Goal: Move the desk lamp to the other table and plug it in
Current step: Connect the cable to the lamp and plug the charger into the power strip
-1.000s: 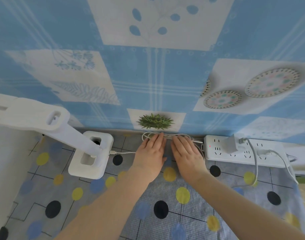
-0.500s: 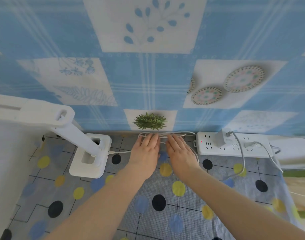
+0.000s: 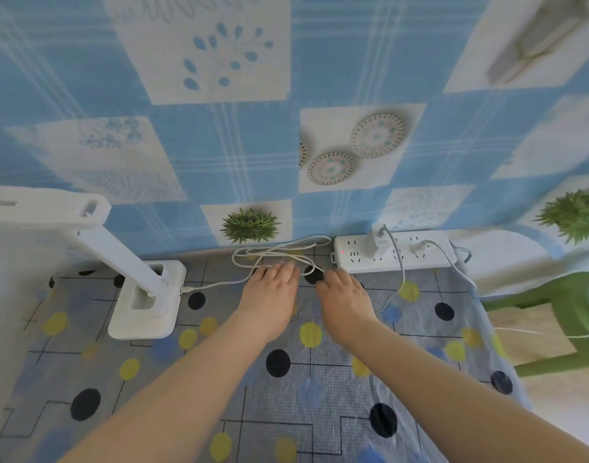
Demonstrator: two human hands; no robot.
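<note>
I see the lamp [image 3: 143, 295] at table [image 3: 320, 379] left, cord [image 3: 279, 253] running right from its base into loose loops by the back wall [image 3: 219, 145]. Strip [image 3: 393, 257] sits right of the loops, against the wall. My left hand [image 3: 269, 295] and right hand [image 3: 345, 299] rest side by side, just before the loops, fingertips on them. Chair [image 3: 553, 315] stands off the table's right edge.

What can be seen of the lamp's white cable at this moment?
The white cable is thin and smooth, plastic-looking. One end is plugged into the right side of the desk lamp base; from there it runs right across the patterned tablecloth into loose, tangled loops by the wall, just left of the power strip. The left hand and right hand rest on the nearer loops. Its far end is hidden.
</note>
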